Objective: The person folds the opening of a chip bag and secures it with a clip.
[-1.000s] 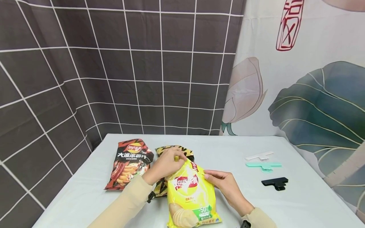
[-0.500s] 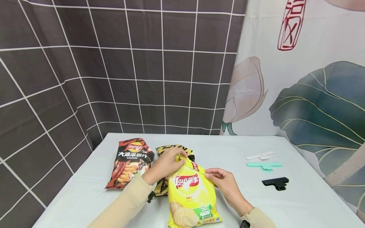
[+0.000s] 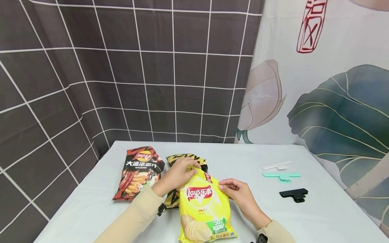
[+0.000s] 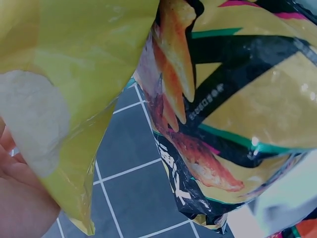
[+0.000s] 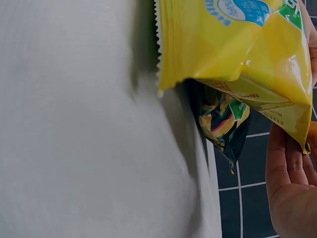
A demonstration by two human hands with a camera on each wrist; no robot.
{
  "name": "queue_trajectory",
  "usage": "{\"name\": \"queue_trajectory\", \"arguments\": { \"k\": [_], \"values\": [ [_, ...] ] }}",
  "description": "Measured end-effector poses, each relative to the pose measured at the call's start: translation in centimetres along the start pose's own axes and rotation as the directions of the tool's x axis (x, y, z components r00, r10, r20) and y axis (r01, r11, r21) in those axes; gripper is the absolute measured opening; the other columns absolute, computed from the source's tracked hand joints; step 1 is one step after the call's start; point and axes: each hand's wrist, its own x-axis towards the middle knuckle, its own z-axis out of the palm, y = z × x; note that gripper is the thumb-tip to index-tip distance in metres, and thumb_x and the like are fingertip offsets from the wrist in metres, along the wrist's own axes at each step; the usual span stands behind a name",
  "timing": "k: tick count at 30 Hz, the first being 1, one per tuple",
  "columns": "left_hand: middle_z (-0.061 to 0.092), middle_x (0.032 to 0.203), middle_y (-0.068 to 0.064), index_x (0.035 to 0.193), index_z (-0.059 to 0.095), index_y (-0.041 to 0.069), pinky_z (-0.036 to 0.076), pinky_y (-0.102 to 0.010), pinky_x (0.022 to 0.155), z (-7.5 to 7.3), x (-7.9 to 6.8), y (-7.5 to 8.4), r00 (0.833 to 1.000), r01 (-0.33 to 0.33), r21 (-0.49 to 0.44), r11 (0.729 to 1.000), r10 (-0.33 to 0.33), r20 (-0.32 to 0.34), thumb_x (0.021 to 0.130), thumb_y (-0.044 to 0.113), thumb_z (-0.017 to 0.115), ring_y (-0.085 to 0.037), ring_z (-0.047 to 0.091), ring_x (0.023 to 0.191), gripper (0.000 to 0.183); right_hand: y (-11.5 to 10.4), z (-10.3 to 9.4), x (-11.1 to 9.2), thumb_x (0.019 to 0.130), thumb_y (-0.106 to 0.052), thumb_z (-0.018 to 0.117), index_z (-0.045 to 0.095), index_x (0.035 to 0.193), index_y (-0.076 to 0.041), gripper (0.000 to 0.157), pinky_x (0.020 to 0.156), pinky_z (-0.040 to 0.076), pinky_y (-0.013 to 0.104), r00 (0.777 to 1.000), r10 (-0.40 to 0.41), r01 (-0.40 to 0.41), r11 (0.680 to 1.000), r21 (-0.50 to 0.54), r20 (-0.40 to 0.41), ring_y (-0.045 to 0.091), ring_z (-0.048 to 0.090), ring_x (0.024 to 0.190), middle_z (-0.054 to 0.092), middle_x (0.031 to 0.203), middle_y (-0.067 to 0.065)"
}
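A yellow bag of potato chips with a red logo leans up in front of me in the head view, its face toward me. My left hand holds its top left corner, fingers bent over the top edge. At the upper right edge, my right hand pinches the bag between thumb and fingers. Behind it a black and gold chip bag is partly hidden; its printed face fills much of the left wrist view. In the right wrist view, the yellow bag's lower seam shows over the white tabletop.
A red and black chip bag lies left of my left hand. On the right of the white table are three bag clips: a white clip, a mint green clip and a black clip. A dark checked cloth hangs behind.
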Motion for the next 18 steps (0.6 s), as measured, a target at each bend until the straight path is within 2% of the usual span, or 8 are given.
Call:
{"name": "queue_trajectory", "arguments": {
  "k": [8, 18],
  "values": [
    [0.070, 0.109, -0.008, 0.102, 0.072, 0.006, 0.051, -0.042, 0.094, 0.20, -0.08, -0.22, 1.000, -0.015, 0.015, 1.000, 0.015, -0.022, 0.090, 0.004, 0.062, -0.027, 0.063, 0.107, 0.015, -0.05, 0.10, -0.03, 0.084, -0.015, 0.072, 0.071, 0.101, -0.002, 0.021, 0.073, 0.055, 0.027, 1.000, -0.011, 0.011, 0.997, -0.071, -0.003, 0.017, 0.064, 0.082, 0.071, 0.091, 0.006],
    [0.071, 0.108, -0.007, 0.100, 0.073, 0.009, 0.047, -0.044, 0.099, 0.63, -0.39, -0.51, 0.999, -0.012, -0.015, 1.000, 0.012, -0.046, 0.090, 0.003, 0.063, -0.028, 0.061, 0.110, 0.016, -0.20, -0.26, -0.35, 0.086, -0.020, 0.072, 0.071, 0.102, -0.004, 0.022, 0.075, 0.055, 0.026, 0.999, -0.030, 0.033, 0.991, -0.133, 0.028, 0.015, 0.064, 0.083, 0.071, 0.093, 0.004]
  ]
}}
